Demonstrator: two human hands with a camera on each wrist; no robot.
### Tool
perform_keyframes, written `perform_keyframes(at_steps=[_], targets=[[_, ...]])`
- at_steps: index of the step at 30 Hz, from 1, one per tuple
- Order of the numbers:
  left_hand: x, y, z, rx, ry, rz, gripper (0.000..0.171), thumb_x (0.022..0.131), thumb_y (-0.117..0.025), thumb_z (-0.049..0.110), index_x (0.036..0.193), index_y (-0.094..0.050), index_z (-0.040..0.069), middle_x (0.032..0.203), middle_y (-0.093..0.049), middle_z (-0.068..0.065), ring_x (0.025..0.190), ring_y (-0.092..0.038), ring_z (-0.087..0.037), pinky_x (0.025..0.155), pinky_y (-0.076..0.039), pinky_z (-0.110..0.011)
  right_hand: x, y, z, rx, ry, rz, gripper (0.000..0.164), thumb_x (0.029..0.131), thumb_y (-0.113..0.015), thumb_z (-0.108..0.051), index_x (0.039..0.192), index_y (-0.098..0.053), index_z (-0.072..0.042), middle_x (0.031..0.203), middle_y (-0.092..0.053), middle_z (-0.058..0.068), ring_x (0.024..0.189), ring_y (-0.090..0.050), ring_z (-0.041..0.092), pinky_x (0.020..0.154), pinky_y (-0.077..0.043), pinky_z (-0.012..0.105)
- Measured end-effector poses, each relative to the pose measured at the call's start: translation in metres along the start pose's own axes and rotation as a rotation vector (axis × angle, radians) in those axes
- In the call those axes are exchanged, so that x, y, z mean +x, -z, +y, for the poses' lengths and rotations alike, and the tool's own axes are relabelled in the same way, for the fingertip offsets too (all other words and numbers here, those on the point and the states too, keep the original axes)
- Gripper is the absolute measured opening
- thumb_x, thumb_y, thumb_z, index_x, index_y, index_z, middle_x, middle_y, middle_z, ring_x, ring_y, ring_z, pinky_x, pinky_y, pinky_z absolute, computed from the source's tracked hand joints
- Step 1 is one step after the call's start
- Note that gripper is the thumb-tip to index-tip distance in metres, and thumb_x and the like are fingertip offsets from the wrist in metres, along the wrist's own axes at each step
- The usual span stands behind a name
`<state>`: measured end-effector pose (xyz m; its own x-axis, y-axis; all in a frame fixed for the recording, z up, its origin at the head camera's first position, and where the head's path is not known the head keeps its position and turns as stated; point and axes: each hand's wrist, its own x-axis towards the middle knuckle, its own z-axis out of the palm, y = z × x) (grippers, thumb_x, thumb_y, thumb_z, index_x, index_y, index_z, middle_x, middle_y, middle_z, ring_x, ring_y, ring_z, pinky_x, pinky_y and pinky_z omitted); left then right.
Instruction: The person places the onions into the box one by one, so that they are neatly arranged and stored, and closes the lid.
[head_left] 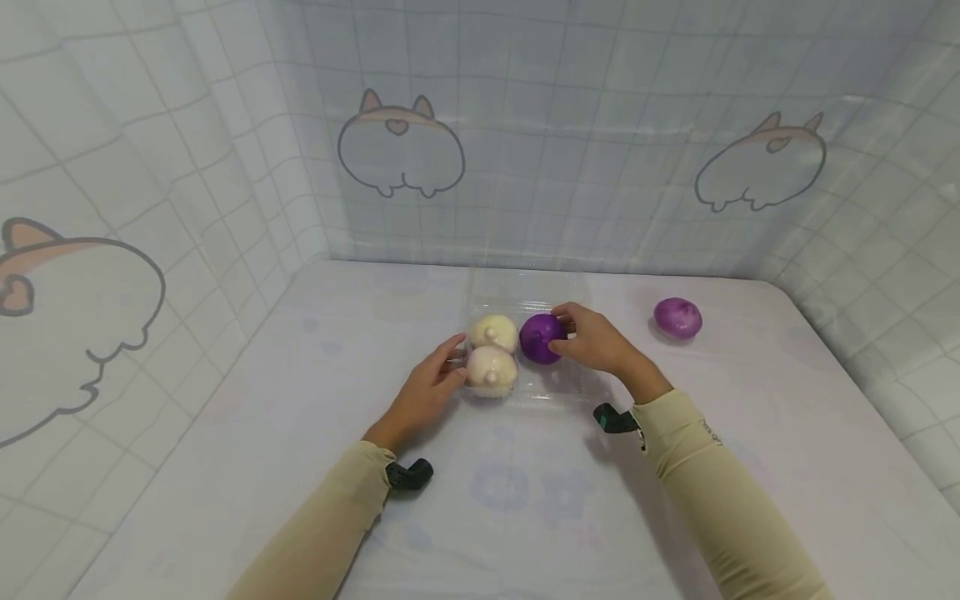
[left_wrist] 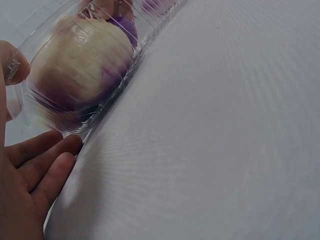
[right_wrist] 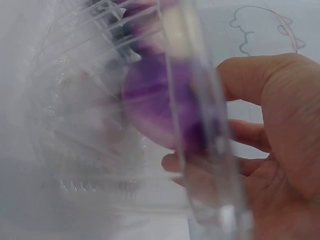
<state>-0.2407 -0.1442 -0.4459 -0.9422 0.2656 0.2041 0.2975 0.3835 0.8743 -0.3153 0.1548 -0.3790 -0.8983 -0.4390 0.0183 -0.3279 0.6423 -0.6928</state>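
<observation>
A clear plastic container [head_left: 555,385] lies on the table with its lid folded back. In its left half sit two pale onions, a far onion [head_left: 493,331] and a near onion [head_left: 491,372]; the left wrist view shows purple low on a pale onion [left_wrist: 82,60]. My right hand [head_left: 596,340] holds a purple onion [head_left: 541,340] over the right half, thumb on the near side, fingers on the far side. At the container's left end, my left hand [head_left: 423,392] rests its fingertips against the wall, its lower fingers [left_wrist: 52,175] extended.
Another purple onion [head_left: 678,318] lies on the table to the right of the container. Behind the table [head_left: 495,517] hangs a white gridded curtain [head_left: 525,150] with cartoon drawings, which also covers both sides. A dark device [head_left: 410,475] sits at the left wrist.
</observation>
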Motion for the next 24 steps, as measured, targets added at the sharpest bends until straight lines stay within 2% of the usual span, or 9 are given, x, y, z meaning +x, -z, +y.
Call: perform_keyframes(at_steps=[3, 4, 12, 18, 24], targets=[[0.0001, -0.0002, 0.0, 0.002, 0.009, 0.001, 0.056, 0.105, -0.052, 0.015, 0.157, -0.032, 0.011, 0.145, -0.05, -0.02, 0.128, -0.054, -0.033, 0.106, -0.044, -0.048, 0.0008, -0.0006, 0.0013, -0.011, 0.021, 0.001, 0.059, 0.09, -0.071, -0.018, 0.14, -0.048, 0.005, 0.132, -0.059, 0.024, 0.125, -0.055, 0.037, 0.103, -0.046, 0.05], [0.0011, -0.0006, -0.0046, 0.003, 0.005, 0.003, 0.056, 0.105, -0.052, 0.017, 0.157, -0.032, 0.014, 0.145, -0.05, -0.018, 0.128, -0.054, -0.032, 0.106, -0.044, -0.047, 0.0011, -0.0006, 0.0017, -0.014, 0.027, 0.002, 0.06, 0.09, -0.071, -0.017, 0.14, -0.048, 0.006, 0.132, -0.059, 0.024, 0.124, -0.056, 0.038, 0.103, -0.047, 0.05], [0.0006, 0.0003, -0.0033, 0.019, 0.004, 0.006, 0.055, 0.104, -0.052, 0.021, 0.157, -0.034, 0.02, 0.144, -0.052, -0.012, 0.127, -0.055, -0.026, 0.106, -0.046, -0.043, 0.0017, -0.0001, 0.0016, -0.024, 0.047, 0.012, 0.06, 0.089, -0.069, -0.011, 0.141, -0.047, 0.009, 0.132, -0.057, 0.026, 0.122, -0.056, 0.039, 0.101, -0.048, 0.05], [0.0007, 0.0003, -0.0031, 0.026, 0.01, 0.006, 0.056, 0.104, -0.052, 0.02, 0.157, -0.034, 0.02, 0.144, -0.052, -0.012, 0.128, -0.055, -0.026, 0.105, -0.046, -0.043, 0.0005, -0.0004, 0.0002, -0.009, 0.044, 0.02, 0.061, 0.085, -0.066, -0.007, 0.141, -0.047, 0.006, 0.132, -0.059, 0.025, 0.122, -0.057, 0.038, 0.1, -0.049, 0.05], [0.0012, 0.0002, -0.003, 0.027, 0.019, 0.007, 0.056, 0.104, -0.052, 0.02, 0.157, -0.034, 0.019, 0.143, -0.053, -0.012, 0.125, -0.057, -0.027, 0.105, -0.047, -0.044, 0.001, -0.001, 0.0009, -0.019, 0.046, -0.001, 0.06, 0.087, -0.067, -0.008, 0.142, -0.046, 0.008, 0.135, -0.056, 0.025, 0.124, -0.056, 0.037, 0.103, -0.048, 0.048]])
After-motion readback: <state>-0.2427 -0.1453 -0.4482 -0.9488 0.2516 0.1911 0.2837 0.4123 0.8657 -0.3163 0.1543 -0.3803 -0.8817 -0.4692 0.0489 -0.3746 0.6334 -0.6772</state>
